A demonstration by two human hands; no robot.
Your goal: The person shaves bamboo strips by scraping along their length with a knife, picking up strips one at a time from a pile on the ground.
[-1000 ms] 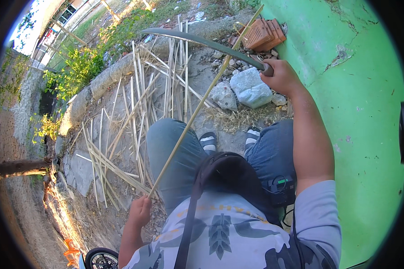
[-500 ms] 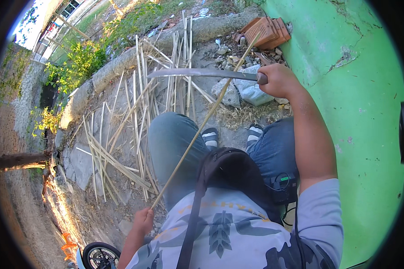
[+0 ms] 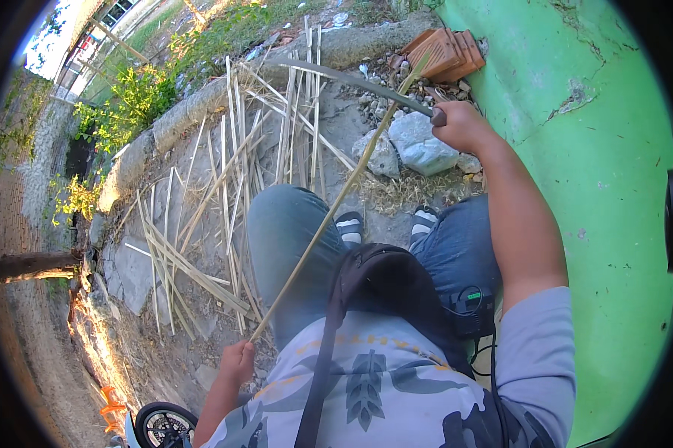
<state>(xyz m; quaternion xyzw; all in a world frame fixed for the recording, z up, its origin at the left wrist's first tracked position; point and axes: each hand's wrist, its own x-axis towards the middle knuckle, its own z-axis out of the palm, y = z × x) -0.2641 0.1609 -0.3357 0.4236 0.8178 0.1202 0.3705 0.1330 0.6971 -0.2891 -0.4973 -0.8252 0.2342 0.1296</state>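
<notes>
Wheel [image 3: 159,425] of a parked vehicle sits at the lower left edge, just beside the left hand [image 3: 237,364], which is clenched around the near end of a long pale bamboo strip [image 3: 329,214]. The strip runs diagonally up across the person's left knee [image 3: 284,224] in blue jeans and out past the sandalled feet [image 3: 385,225], its far end reaching toward the stacked clay bricks [image 3: 444,52]. To the right a green painted wall [image 3: 597,149] closes off that side entirely, leaving open ground only to the left, where split strips [image 3: 224,194] lie scattered over cracked paving up to a low concrete kerb [image 3: 179,119]. The right hand [image 3: 463,125] is raised at arm's length, gripping the dark handle of a long curved blade [image 3: 351,78], held above pale stones [image 3: 415,145] near the wall. Compared with half a second earlier, the blade has lifted and tilted, its tip now pointing up and left over the scattered strips rather than lying level across the held strip; a second ago it was raised in much the same way. The strip itself is thin, straight, straw-coloured and smooth along its visible length. Beyond the kerb grow green shrubs [image 3: 127,104].
</notes>
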